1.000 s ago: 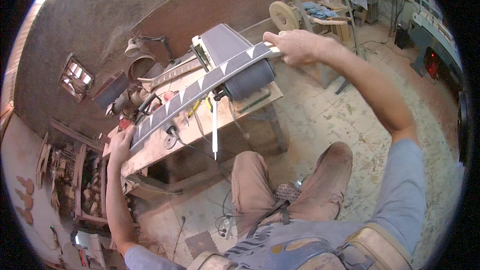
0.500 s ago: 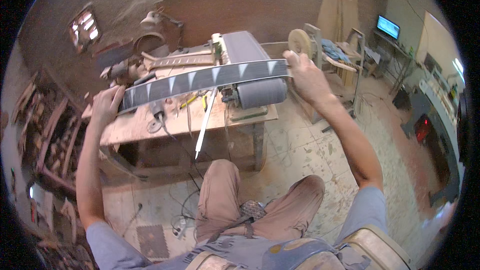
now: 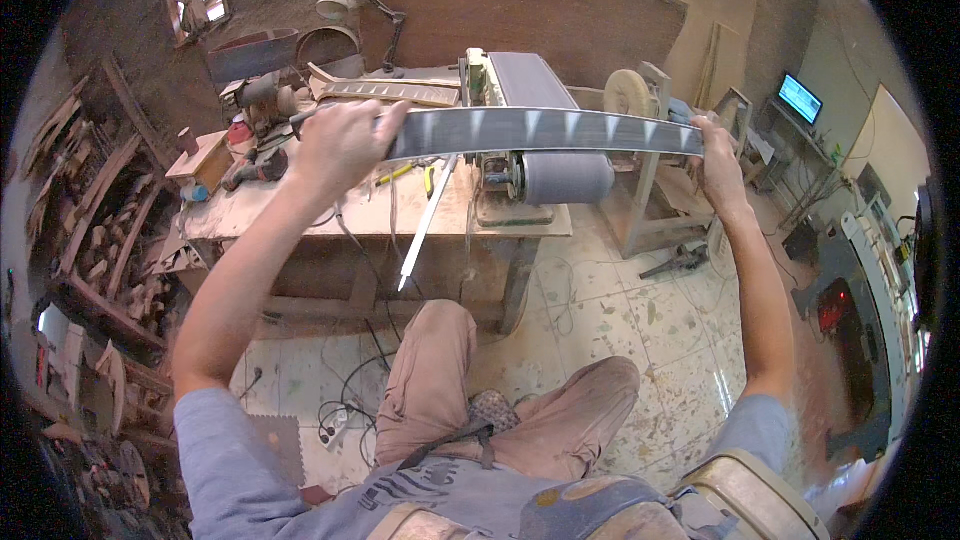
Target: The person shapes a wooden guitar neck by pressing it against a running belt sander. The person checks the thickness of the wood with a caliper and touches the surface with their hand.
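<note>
Stretched level between my two hands is a long dark guitar fretboard (image 3: 545, 128) with a row of pale pointed inlays and light edges. My left hand (image 3: 345, 147) is closed round its left end, and my right hand (image 3: 720, 162) grips the right end with the fingers folded over it. Just beyond the fretboard stands a belt sander (image 3: 535, 85). Its grey belt drum (image 3: 568, 180) shows below the fretboard, apart from it. Part of the sander is hidden behind the fretboard.
The workbench (image 3: 300, 212) carries a second inlaid piece (image 3: 390, 92), a power tool (image 3: 262, 168), a yellow-handled tool (image 3: 394, 174) and a white strip (image 3: 425, 230). A desk lamp (image 3: 340, 2) stands behind. Cables (image 3: 345, 410) lie on the floor. Scrap wood fills shelves (image 3: 95, 230) at left.
The fretboard has shifted right with both hands and lies more level; its left end has risen. My left hand has come up and inward. The view has shifted too.
</note>
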The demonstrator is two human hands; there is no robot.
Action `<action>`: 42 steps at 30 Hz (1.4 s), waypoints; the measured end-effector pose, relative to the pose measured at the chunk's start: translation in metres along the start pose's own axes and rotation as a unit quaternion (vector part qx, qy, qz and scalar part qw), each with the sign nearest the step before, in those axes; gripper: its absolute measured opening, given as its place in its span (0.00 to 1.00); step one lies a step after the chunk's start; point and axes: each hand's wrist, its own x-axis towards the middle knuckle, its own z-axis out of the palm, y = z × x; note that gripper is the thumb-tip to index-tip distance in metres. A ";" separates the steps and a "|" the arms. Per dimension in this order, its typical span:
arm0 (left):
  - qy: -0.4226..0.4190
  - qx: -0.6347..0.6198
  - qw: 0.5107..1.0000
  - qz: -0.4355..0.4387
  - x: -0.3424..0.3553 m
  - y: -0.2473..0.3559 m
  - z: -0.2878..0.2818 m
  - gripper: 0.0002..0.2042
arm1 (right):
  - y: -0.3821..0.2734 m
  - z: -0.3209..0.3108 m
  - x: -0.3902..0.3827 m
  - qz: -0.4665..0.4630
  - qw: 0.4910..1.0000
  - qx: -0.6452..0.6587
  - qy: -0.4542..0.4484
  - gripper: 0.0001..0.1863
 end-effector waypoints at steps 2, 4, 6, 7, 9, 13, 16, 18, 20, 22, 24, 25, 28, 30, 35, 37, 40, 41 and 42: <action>-0.060 0.008 0.997 0.039 0.006 0.020 -0.003 0.22 | 0.009 -0.002 -0.002 0.006 1.000 0.024 -0.007 0.32; -0.133 0.044 0.982 0.128 0.024 0.025 0.005 0.20 | 0.034 -0.012 -0.002 -0.023 0.999 0.027 -0.028 0.31; -0.224 -0.024 0.959 0.172 0.045 0.032 0.014 0.19 | 0.075 -0.028 -0.001 -0.082 0.995 0.007 -0.061 0.28; -0.273 -0.054 0.942 0.187 0.052 0.030 0.019 0.20 | 0.074 -0.032 0.004 -0.041 0.992 -0.010 -0.118 0.28; -0.402 -0.146 0.896 0.115 0.058 0.027 0.019 0.19 | 0.070 -0.046 0.017 0.037 0.972 -0.042 -0.229 0.30; -0.456 -0.181 0.863 0.115 0.070 0.045 0.001 0.18 | 0.075 -0.064 0.028 0.063 0.940 -0.089 -0.324 0.31; -0.186 -0.014 0.943 0.277 0.064 0.034 0.042 0.18 | 0.085 -0.049 0.015 -0.012 0.982 -0.059 -0.180 0.33; -0.185 0.069 0.958 0.208 0.050 0.067 0.015 0.18 | 0.067 -0.038 -0.002 0.029 0.990 -0.066 -0.125 0.33; -0.188 0.105 0.964 0.155 0.046 0.075 0.005 0.22 | 0.061 -0.033 -0.007 0.039 0.994 -0.058 -0.085 0.33; -0.201 0.040 0.957 0.204 0.052 0.059 0.021 0.19 | 0.068 -0.029 -0.005 0.022 0.997 -0.036 -0.062 0.32; -0.231 -0.026 0.938 0.256 0.062 0.042 0.028 0.18 | 0.079 -0.035 0.007 0.031 0.989 -0.073 -0.123 0.31; -0.257 -0.061 0.922 0.281 0.065 0.034 0.030 0.18 | 0.080 -0.038 0.012 0.033 0.983 -0.090 -0.155 0.30; -0.446 -0.135 0.868 0.169 0.067 0.061 -0.005 0.19 | 0.071 -0.054 0.020 0.061 0.964 -0.095 -0.240 0.25; -0.498 -0.185 0.843 0.083 0.067 0.071 -0.017 0.21 | 0.078 -0.058 0.022 0.042 0.967 -0.088 -0.236 0.24; -0.216 -0.014 0.947 0.239 0.055 0.056 0.021 0.17 | 0.085 -0.033 0.006 -0.019 0.991 -0.022 -0.127 0.30; -0.158 0.053 0.955 0.246 0.047 0.065 0.006 0.16 | 0.081 -0.023 -0.003 0.018 0.994 -0.044 -0.102 0.31; -0.065 0.088 0.980 0.167 0.042 0.069 0.018 0.12 | 0.076 -0.015 -0.008 0.012 0.998 -0.053 -0.026 0.31; -0.060 0.086 0.985 0.134 0.042 0.071 0.018 0.11 | 0.077 -0.013 -0.010 0.001 0.999 -0.053 0.005 0.32; 0.049 -0.001 0.986 0.158 0.041 0.064 0.029 0.27 | 0.077 -0.012 -0.010 0.012 0.997 -0.069 0.019 0.30</action>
